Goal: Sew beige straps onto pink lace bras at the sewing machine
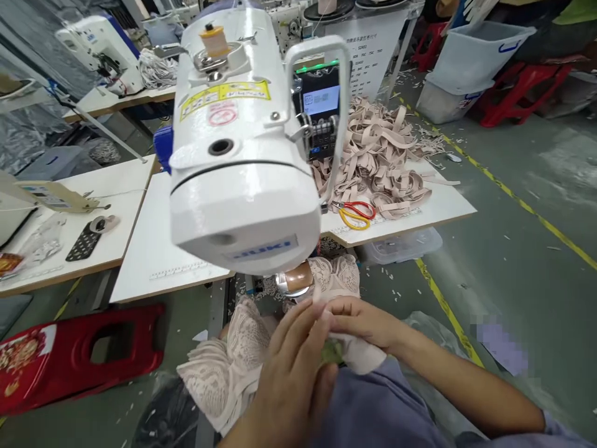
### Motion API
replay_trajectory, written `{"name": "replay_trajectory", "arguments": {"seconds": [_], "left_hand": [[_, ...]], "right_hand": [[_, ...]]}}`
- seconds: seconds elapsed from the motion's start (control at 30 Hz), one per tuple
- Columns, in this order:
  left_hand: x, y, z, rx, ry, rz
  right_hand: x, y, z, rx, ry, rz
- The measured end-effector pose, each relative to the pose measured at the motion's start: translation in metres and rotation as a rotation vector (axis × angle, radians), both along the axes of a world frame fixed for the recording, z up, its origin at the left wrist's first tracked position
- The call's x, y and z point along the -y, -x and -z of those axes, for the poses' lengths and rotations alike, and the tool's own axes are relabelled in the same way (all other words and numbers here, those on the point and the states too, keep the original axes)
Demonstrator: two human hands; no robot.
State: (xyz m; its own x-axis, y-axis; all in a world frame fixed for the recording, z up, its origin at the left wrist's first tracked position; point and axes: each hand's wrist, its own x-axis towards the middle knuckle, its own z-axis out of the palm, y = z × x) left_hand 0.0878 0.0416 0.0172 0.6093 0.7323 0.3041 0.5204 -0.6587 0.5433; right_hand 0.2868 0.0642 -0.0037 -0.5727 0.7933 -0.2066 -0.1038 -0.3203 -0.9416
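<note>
A white sewing machine (242, 155) fills the middle of the view, seen from above its head. Below it both my hands meet on a pale pink lace garment (233, 361) in my lap. My left hand (289, 373) lies over the fabric with fingers curled against it. My right hand (364, 323) pinches the garment's edge just under the machine's metal end (296, 280). A small greenish bit (332, 351) shows between the two hands; I cannot make out what it is.
A pile of beige elastic straps (382, 162) lies on the white table (448, 205), with red and yellow scissors (357, 213) beside it. A red stool (79, 354) lies at the left on the floor. Grey bins (471, 62) stand at the back right. Other machines sit behind.
</note>
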Motion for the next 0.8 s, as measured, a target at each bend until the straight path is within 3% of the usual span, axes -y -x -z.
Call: {"name": "replay_trajectory", "arguments": {"seconds": [0.07, 0.13, 0.23, 0.3, 0.4, 0.57, 0.7, 0.8], "left_hand": [[-0.012, -0.005, 0.005, -0.116, 0.116, -0.058], [-0.024, -0.008, 0.016, -0.108, 0.412, -0.186], [-0.038, -0.006, 0.036, 0.200, 1.065, -0.232], [-0.041, -0.005, 0.046, 0.413, 1.312, -0.181], [-0.036, -0.007, 0.053, 0.578, 1.351, -0.217], [-0.026, -0.010, 0.041, 0.670, 1.251, -0.306], [-0.025, -0.009, 0.032, 0.560, 1.043, -0.372], [-0.024, -0.010, 0.032, 0.498, 0.980, -0.396]], "right_hand": [[-0.001, 0.002, -0.002, 0.289, -0.300, -0.134], [-0.001, 0.005, 0.003, 0.671, -0.647, -0.167], [0.001, 0.010, 0.021, 1.005, -1.051, -0.053], [0.000, 0.010, 0.036, 1.025, -1.185, 0.044], [-0.001, 0.009, 0.045, 0.935, -1.164, 0.179], [-0.001, 0.010, 0.033, 0.793, -1.037, 0.408], [0.002, 0.017, 0.028, 0.813, -0.953, 0.413], [0.003, 0.020, 0.029, 0.827, -0.950, 0.415]]}}
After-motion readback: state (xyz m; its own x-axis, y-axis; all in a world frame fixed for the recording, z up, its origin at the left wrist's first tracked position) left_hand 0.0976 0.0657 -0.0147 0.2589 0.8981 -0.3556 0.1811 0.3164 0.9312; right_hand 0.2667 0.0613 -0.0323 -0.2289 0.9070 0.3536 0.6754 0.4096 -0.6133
